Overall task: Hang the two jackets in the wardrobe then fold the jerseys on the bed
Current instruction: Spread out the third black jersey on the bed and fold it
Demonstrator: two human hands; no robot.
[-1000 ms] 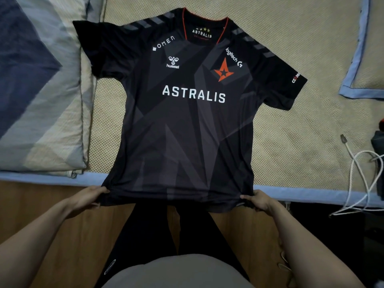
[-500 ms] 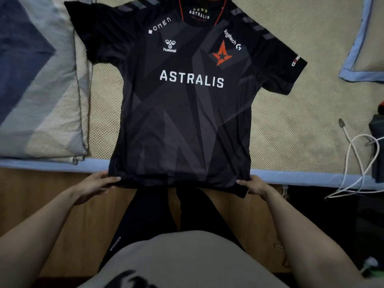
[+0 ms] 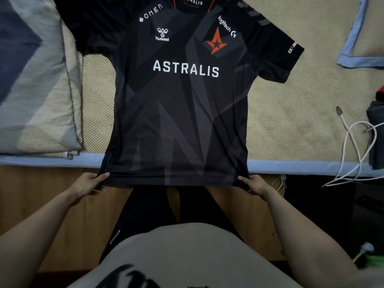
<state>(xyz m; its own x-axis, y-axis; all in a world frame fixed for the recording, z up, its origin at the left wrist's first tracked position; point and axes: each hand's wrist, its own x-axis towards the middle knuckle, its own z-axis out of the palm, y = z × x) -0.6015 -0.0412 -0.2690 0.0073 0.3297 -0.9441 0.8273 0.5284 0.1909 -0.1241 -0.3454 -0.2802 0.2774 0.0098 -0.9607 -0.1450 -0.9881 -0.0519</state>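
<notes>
A black jersey (image 3: 178, 113) with white "ASTRALIS" lettering and an orange star lies face up, spread flat on the bed (image 3: 291, 113). Its hem hangs just over the bed's front edge. My left hand (image 3: 89, 182) pinches the hem's left corner, thumb on top. My right hand (image 3: 254, 183) pinches the hem's right corner the same way. The collar runs off the top of the view.
A folded blue-and-beige blanket (image 3: 35, 80) lies left of the jersey. A blue-edged pillow (image 3: 365, 32) sits at the back right. A white cable (image 3: 357, 146) loops over the bed's right front edge beside dark clothing (image 3: 377, 138). A wooden bed frame (image 3: 41, 196) is below.
The jersey has slid up the view as my head tipped down; its collar now leaves the frame. Both hands keep their hold on the hem corners.
</notes>
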